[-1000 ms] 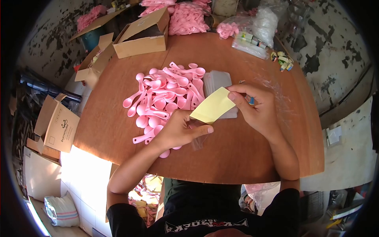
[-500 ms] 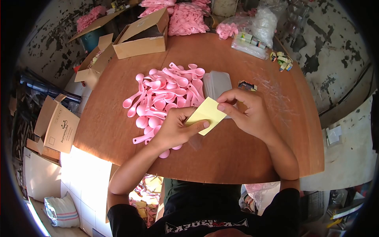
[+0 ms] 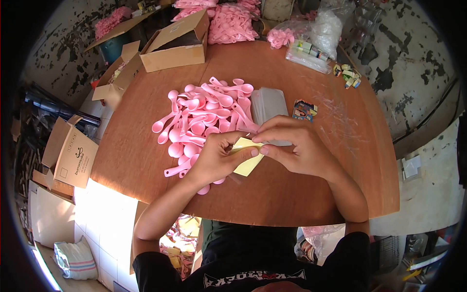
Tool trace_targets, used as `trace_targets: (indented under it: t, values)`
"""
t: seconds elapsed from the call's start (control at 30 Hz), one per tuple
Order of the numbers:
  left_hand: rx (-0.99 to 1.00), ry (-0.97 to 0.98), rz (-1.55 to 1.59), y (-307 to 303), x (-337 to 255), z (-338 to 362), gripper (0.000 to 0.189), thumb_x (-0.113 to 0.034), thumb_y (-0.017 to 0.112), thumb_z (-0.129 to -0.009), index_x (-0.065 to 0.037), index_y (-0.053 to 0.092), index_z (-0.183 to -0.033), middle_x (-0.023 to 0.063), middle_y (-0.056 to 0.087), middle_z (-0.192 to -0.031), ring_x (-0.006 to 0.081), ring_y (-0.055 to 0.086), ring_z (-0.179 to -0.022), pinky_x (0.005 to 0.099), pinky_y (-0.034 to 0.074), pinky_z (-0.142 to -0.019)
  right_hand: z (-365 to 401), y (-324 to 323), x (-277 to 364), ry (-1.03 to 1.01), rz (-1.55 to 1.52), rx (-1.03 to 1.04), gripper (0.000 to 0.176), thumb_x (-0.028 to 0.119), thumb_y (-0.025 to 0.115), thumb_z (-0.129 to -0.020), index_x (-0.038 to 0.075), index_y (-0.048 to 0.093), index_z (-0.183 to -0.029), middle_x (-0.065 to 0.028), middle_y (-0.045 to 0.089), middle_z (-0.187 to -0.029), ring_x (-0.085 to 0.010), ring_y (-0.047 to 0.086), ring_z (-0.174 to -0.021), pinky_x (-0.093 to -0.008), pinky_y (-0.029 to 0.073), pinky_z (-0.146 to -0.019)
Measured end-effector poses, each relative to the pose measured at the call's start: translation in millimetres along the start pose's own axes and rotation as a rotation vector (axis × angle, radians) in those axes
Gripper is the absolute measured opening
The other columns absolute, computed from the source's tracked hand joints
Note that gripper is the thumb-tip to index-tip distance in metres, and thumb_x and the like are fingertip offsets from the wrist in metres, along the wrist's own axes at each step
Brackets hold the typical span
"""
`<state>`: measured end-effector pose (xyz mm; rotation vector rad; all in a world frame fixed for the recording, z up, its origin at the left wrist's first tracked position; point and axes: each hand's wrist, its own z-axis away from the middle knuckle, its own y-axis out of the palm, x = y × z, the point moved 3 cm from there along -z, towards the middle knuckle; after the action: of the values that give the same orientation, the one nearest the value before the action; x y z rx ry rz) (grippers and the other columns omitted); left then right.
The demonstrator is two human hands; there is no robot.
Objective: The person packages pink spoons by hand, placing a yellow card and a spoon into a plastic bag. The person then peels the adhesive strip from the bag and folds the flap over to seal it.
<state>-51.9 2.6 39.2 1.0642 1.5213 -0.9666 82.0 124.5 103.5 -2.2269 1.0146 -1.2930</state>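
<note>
A piece of yellow paper [image 3: 249, 163] is held up over the table by both hands, its upper part bent over. My left hand [image 3: 217, 156] grips its left side, thumb on top. My right hand [image 3: 291, 146] pinches the bent upper edge between thumb and fingers. A heap of pink spoons [image 3: 204, 114] lies just beyond my left hand. Behind my right hand sits a stack of clear plastic sleeves [image 3: 270, 103], partly hidden by the fingers. A small printed card or packet [image 3: 305, 110] lies to the right of the stack.
An opened cardboard box [image 3: 175, 54] stands at the table's back left. Bags of pink pieces [image 3: 232, 24], a clear plastic bag [image 3: 327, 36] and small boxes [image 3: 349, 75] sit at the back. Table edge [image 3: 253, 225] runs close to my body.
My right hand has moved left and down, bending the top of the yellow paper over toward my left hand. More of the printed card now shows.
</note>
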Motion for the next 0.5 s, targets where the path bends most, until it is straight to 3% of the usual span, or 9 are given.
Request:
trace_targets:
  t: [0.13,0.23,0.3,0.5]
  values:
    - [0.009,0.108,0.029,0.6,2.7,-2.5,0.025,-0.008,0.070,-0.090,0.004,0.066,-0.112,0.0046,0.070,-0.094,0.0043,0.061,-0.084,0.0214,0.051,-0.073,0.6,1.8,2.1,0.005,0.012,0.020,0.016,0.006,0.071,-0.084,0.000,0.071,-0.099,-0.0110,0.066,-0.095,-0.0247,0.066,-0.084,-0.0338,0.053,-0.072]
    - [0.013,0.153,0.003,0.9,0.7,-2.5,0.028,-0.005,0.069,-0.089,0.004,0.066,-0.115,0.0074,0.071,-0.101,0.0062,0.062,-0.091,0.0229,0.051,-0.079,1.3,3.1,3.9,-0.006,0.040,0.054,0.018,0.008,0.071,-0.084,0.002,0.071,-0.101,-0.0108,0.066,-0.096,-0.0259,0.065,-0.085,-0.0349,0.052,-0.075]
    - [0.018,0.148,-0.021,0.5,-0.2,-1.8,0.028,-0.004,0.070,-0.089,0.004,0.065,-0.115,0.0085,0.070,-0.103,0.0085,0.063,-0.092,0.0242,0.052,-0.080,2.3,3.6,3.3,0.085,0.027,0.154,0.023,0.008,0.073,-0.083,0.002,0.070,-0.105,-0.0125,0.065,-0.105,-0.0274,0.065,-0.097,-0.0350,0.051,-0.084]
    - [0.007,0.190,-0.077,3.5,0.8,-0.3,0.030,-0.004,0.071,-0.087,0.004,0.065,-0.115,0.0100,0.069,-0.107,0.0116,0.064,-0.096,0.0272,0.052,-0.084,5.0,5.1,1.4,0.107,0.037,0.245,0.029,0.010,0.072,-0.083,0.003,0.068,-0.111,-0.0128,0.066,-0.104,-0.0287,0.065,-0.094,-0.0356,0.051,-0.082]
